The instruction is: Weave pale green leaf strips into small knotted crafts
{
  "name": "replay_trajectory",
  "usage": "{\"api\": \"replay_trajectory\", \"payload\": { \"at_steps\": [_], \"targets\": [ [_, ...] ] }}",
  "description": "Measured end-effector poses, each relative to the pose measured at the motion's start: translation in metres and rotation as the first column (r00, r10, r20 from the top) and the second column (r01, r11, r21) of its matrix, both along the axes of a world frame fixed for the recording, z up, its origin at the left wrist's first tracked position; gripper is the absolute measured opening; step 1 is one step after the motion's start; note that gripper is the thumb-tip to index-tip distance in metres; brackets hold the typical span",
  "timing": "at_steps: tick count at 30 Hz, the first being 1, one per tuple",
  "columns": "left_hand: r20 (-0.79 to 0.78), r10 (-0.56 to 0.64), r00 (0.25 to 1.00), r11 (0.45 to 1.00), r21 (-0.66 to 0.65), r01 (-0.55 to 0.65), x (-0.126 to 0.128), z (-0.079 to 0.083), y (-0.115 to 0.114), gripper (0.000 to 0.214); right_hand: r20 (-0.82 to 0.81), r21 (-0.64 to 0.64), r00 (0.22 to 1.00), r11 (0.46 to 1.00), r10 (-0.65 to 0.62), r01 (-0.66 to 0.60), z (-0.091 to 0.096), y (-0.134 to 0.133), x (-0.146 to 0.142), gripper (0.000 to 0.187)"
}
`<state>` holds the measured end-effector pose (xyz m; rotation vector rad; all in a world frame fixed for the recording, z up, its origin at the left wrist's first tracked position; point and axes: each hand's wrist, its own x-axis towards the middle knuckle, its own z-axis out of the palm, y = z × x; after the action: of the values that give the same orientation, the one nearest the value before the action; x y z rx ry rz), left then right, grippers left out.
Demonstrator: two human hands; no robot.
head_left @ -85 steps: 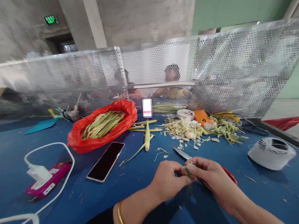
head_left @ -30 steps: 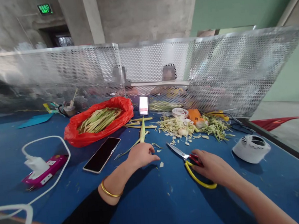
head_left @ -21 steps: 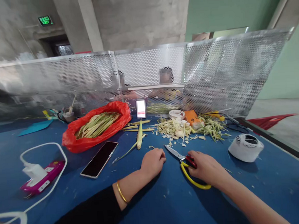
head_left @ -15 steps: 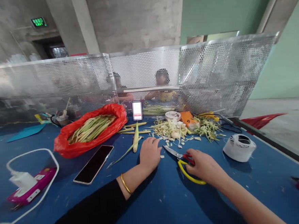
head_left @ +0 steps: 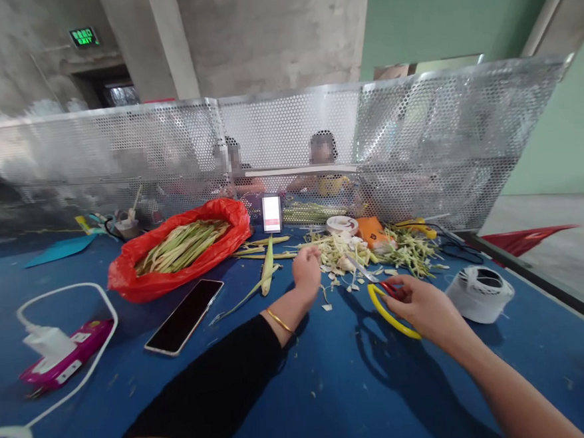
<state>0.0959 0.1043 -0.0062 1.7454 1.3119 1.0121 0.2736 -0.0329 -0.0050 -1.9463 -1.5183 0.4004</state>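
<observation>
My right hand holds scissors with red and yellow handles, their blades pointing up and left over the edge of a pile of pale green plant trimmings. A shadow lies apart below them, so they are off the table. At the left edge of that pile is my left hand, its fingers curled together; whether anything is between them is hidden. A gold bangle circles the left wrist. Left of this hand lies a pale husk-like stalk with a long thin tail.
A red plastic bag of long leaf strips stands at left, behind a dark phone. A purple power strip trails a white cable. White thread spool sits right. A perforated metal screen runs behind, people beyond.
My left hand has moved forward and right to the edge of the trimmings, fingers more curled. My right hand has shifted right and slightly up, lifting the scissors off the table.
</observation>
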Motion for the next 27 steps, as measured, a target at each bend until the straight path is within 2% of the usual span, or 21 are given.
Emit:
{"api": "replay_trajectory", "payload": {
  "at_steps": [2, 5, 7, 8, 9, 11, 12, 14, 16, 19, 21, 25, 27],
  "targets": [
    [-0.050, 0.092, 0.995, 0.994, 0.063, -0.089, -0.031, 0.012, 0.007, 0.039, -0.126, -0.040, 0.976, 0.982, 0.178, -0.184, -0.001, -0.004, -0.009, 0.033],
    [-0.177, 0.160, 0.971, 0.980, 0.148, -0.134, -0.083, 0.028, 0.011, 0.025, -0.303, -0.087, 0.845, 0.871, 0.440, -0.484, -0.004, -0.010, -0.029, 0.027],
    [-0.293, 0.174, 0.940, 0.978, 0.159, -0.132, -0.111, 0.034, 0.008, 0.019, -0.326, -0.106, 0.793, 0.813, 0.515, -0.572, -0.008, -0.010, -0.038, 0.024],
    [-0.347, 0.179, 0.921, 0.979, 0.158, -0.131, -0.121, 0.035, 0.006, 0.017, -0.294, -0.118, 0.810, 0.822, 0.507, -0.557, -0.011, -0.007, -0.038, 0.024],
    [-0.396, 0.179, 0.900, 0.980, 0.152, -0.128, -0.129, 0.034, 0.003, 0.015, -0.225, -0.124, 0.858, 0.859, 0.462, -0.496, -0.013, -0.003, -0.037, 0.025],
    [-0.481, 0.183, 0.857, 0.981, 0.139, -0.132, -0.138, 0.029, -0.003, 0.014, -0.030, -0.113, 0.963, 0.956, 0.268, -0.269, -0.019, 0.008, -0.027, 0.030],
    [-0.513, 0.186, 0.838, 0.982, 0.133, -0.137, -0.140, 0.026, -0.006, 0.014, 0.073, -0.065, 0.986, 0.987, 0.152, -0.147, -0.022, 0.013, -0.021, 0.031],
    [-0.557, 0.195, 0.807, 0.981, 0.122, -0.153, -0.144, 0.019, -0.011, 0.016, 0.126, -0.043, 0.990, 0.997, 0.061, -0.056, -0.024, 0.019, -0.009, 0.036],
    [-0.573, 0.201, 0.794, 0.979, 0.108, -0.170, -0.147, 0.015, -0.014, 0.015, 0.123, -0.051, 0.990, 0.997, 0.071, -0.065, -0.024, 0.019, -0.003, 0.039],
    [-0.548, 0.198, 0.813, 0.979, 0.077, -0.187, -0.152, 0.015, -0.016, 0.007, 0.090, -0.089, 0.972, 0.974, 0.219, -0.211, -0.019, 0.011, -0.006, 0.043],
    [-0.496, 0.184, 0.849, 0.981, 0.046, -0.186, -0.156, 0.017, -0.017, 0.009, 0.132, -0.109, 0.951, 0.957, 0.281, -0.268, -0.017, 0.006, -0.011, 0.042],
    [-0.323, 0.106, 0.940, 0.989, -0.066, -0.134, -0.162, 0.023, -0.020, 0.018, 0.367, -0.091, 0.903, 0.975, 0.224, -0.205, -0.020, 0.004, -0.014, 0.040],
    [-0.211, 0.059, 0.976, 0.985, -0.146, -0.092, -0.163, 0.027, -0.023, 0.021, 0.434, -0.091, 0.876, 0.977, 0.211, -0.191, -0.023, 0.005, -0.011, 0.039]
  ]
}}
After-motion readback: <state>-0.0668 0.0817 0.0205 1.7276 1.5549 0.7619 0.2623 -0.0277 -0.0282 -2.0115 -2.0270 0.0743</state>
